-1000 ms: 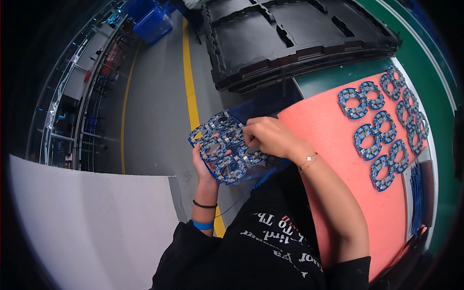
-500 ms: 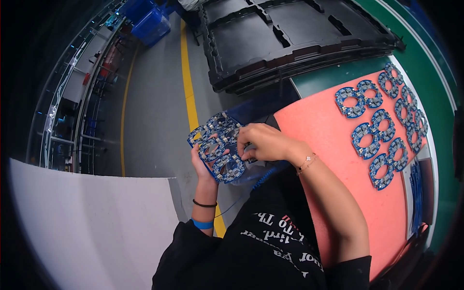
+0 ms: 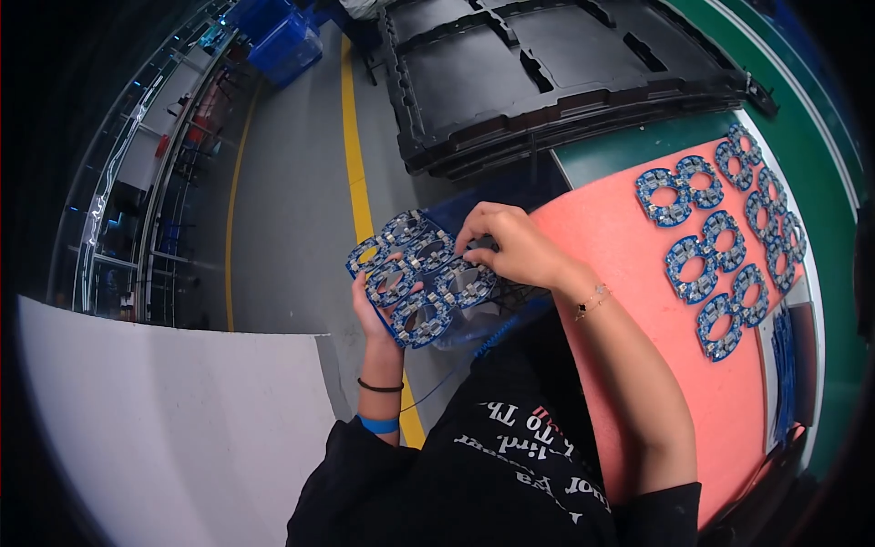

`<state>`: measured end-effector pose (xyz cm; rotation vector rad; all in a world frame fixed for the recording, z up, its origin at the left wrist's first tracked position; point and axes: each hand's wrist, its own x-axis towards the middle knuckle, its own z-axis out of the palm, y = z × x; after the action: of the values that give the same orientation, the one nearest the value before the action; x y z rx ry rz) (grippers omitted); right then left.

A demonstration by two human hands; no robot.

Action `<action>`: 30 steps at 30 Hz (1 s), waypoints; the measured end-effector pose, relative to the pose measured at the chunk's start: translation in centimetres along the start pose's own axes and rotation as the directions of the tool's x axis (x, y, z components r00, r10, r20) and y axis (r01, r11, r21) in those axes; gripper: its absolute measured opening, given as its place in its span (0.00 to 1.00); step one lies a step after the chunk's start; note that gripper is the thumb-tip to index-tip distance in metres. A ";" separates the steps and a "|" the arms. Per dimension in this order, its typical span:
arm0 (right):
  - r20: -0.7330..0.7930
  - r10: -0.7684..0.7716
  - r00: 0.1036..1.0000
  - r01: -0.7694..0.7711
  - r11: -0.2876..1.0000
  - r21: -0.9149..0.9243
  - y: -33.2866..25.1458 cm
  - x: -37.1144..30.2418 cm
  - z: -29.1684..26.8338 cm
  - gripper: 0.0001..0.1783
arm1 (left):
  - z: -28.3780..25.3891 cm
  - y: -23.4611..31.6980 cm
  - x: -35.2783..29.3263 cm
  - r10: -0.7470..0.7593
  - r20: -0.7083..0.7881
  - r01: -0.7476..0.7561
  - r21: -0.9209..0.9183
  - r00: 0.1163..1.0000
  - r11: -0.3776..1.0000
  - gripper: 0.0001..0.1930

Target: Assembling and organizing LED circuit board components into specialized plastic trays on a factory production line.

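Note:
My left hand (image 3: 367, 314) grips a blue circuit board panel (image 3: 413, 270) by its near left edge. The panel is made of joined rings, studded with small components, and it is tilted in front of my body. At its right edge my right hand (image 3: 510, 251) is closed, thumb and fingertips pinching one of the rings. The fingers of my left hand are partly hidden under the panel. To the right, several similar ring-shaped circuit boards (image 3: 667, 218), joined in pairs, lie on a pink mat (image 3: 606, 210).
A stack of black plastic trays (image 3: 556, 128) stands on the green tabletop (image 3: 647, 137) beyond the mat. A white surface (image 3: 182, 419) fills the lower left. A blue coiled cord (image 3: 497, 337) hangs below the panel. Blue bins (image 3: 283, 46) sit far off on the floor.
My right hand has shifted slightly up and to the right along the panel's edge, uncovering more of its right-hand ring. The panel has moved slightly left.

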<state>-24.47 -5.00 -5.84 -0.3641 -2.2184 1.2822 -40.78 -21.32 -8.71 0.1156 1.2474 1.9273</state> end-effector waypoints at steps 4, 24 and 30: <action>0.201 0.024 0.979 -0.020 1.000 -0.024 -0.2 -0.2 -0.4 0.07 | -0.8 0.8 0.2 -0.054 0.214 0.086 -0.147 0.975 0.985 0.28; 0.100 0.089 0.991 -0.083 0.995 -0.055 0.1 -0.4 -0.1 0.04 | 0.9 1.2 -0.2 -0.027 0.181 0.036 -0.049 0.983 0.998 0.28; 0.060 0.227 0.972 -0.233 0.962 0.142 -1.6 0.4 -0.7 0.03 | 1.7 1.4 -0.7 0.003 0.111 -0.014 0.102 0.994 0.995 0.28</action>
<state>-24.34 -5.05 -4.06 -0.5547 -2.1471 1.5815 -40.32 -20.75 -6.49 0.2781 1.2732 1.8379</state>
